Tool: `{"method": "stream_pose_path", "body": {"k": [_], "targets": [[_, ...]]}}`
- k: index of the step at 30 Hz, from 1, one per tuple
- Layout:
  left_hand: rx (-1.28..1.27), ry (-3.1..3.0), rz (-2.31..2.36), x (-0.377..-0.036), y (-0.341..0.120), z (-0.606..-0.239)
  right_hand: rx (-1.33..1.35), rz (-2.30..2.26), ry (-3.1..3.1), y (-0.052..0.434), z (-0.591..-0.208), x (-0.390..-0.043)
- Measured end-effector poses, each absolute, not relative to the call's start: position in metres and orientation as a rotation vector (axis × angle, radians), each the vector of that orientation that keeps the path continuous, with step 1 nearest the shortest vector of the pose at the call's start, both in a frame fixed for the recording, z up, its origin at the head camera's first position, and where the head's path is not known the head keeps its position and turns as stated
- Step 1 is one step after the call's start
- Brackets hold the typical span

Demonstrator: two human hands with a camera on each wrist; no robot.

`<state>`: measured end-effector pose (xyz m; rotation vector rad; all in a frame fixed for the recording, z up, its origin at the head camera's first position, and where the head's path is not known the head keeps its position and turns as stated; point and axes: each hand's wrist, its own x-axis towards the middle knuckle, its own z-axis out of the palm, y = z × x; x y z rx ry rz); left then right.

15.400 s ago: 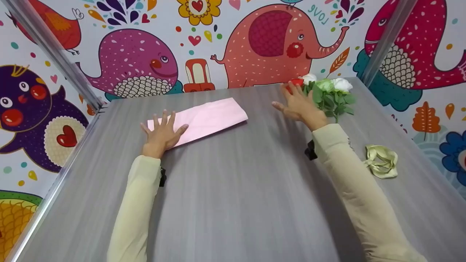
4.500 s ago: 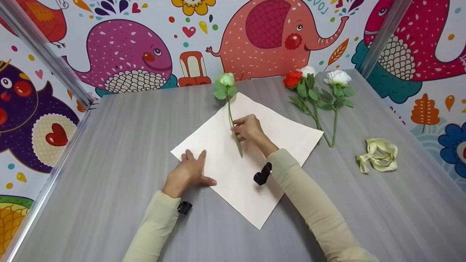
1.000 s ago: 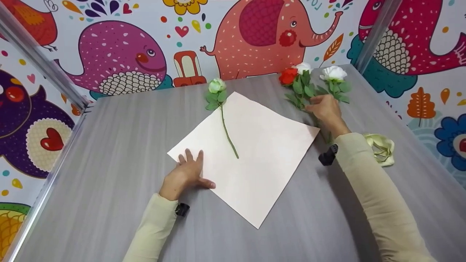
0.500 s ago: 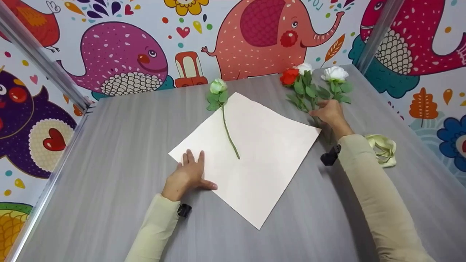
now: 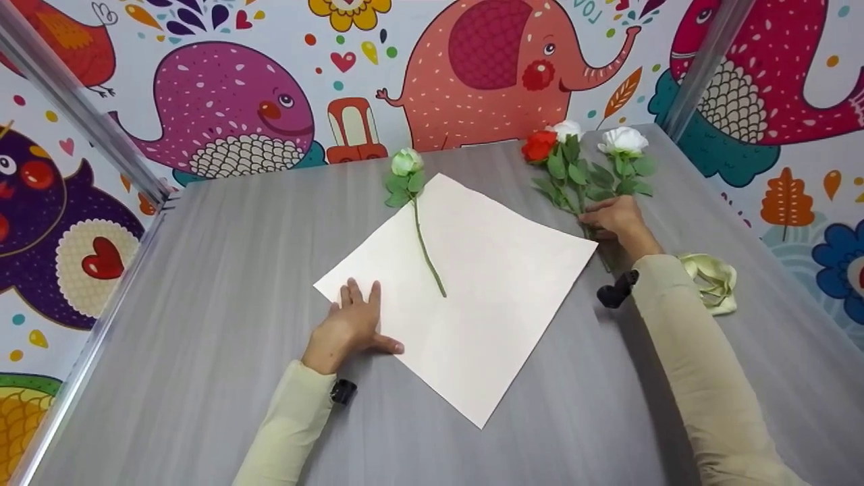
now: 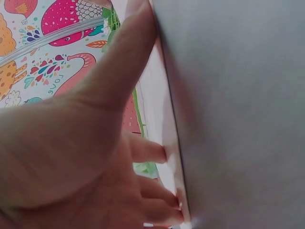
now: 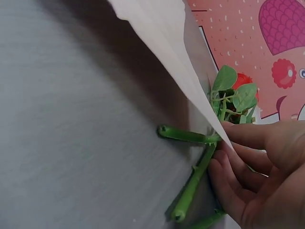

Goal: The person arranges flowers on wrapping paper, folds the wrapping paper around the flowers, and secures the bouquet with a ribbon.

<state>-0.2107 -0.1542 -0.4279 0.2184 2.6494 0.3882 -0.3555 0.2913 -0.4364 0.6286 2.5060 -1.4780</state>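
Note:
A pale pink wrapping paper sheet (image 5: 486,331) lies unfolded with one corner toward me. Across its upper left rests a light green rose (image 5: 407,163), its bloom past the edge. My left hand (image 5: 344,331) presses the left edge with spread fingers. At the paper's right corner my right hand (image 5: 617,219) pinches at the stems below a red rose (image 5: 538,146) and a white rose (image 5: 568,129); which stem it holds is unclear. Another white rose (image 5: 623,140) lies just behind this hand. In the right wrist view, cut stem ends (image 7: 188,195) stick out below the fingers.
A pale green ribbon (image 5: 725,278) lies right of my right forearm, partly hidden by the sleeve. The grey table (image 5: 223,270) meets patterned walls (image 5: 364,67) at the back and sides. The paper's corner (image 7: 181,71) lifts off the table beside my right hand.
The folded paper was opened out, and the green rose was laid on it and let go. My right hand went to the other roses and has slid down their stems. My left hand stays put.

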Motion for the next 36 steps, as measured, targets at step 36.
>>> {"method": "stream_pose_path", "body": {"k": [36], "targets": [[0.230, 2.639, 0.354, -0.211, -0.154, -0.425, 0.218, -1.743, 2.019, 0.286, -0.393, -0.338]]}}
